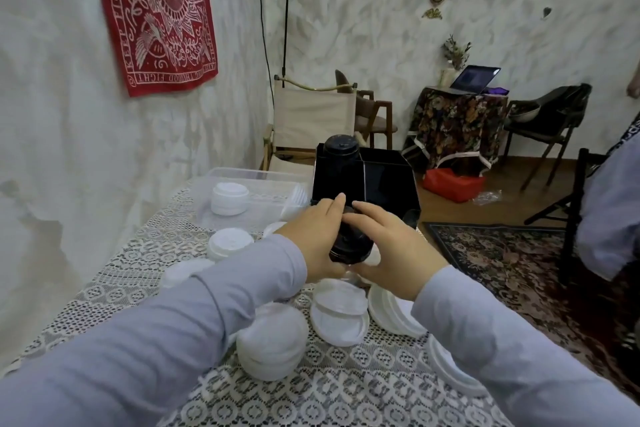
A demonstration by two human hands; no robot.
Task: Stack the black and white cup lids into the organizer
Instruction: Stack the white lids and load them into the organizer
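A stack of black lids (349, 246) is held between both my hands just in front of the black organizer (388, 180). My left hand (317, 232) grips its left side and my right hand (388, 243) cups its right side and top. A second stack of black lids (341, 152) stands in the organizer's far left compartment. White lids lie loose on the lace tablecloth: a pile (272, 340) at the front, flat ones (339, 312) below my hands, and more (394, 312) on the right.
A clear plastic tub (242, 177) holding white lids (228, 198) stands left of the organizer by the wall. More white lids (230, 243) sit near it. The table's right edge (450, 274) drops to a patterned rug; chairs stand beyond.
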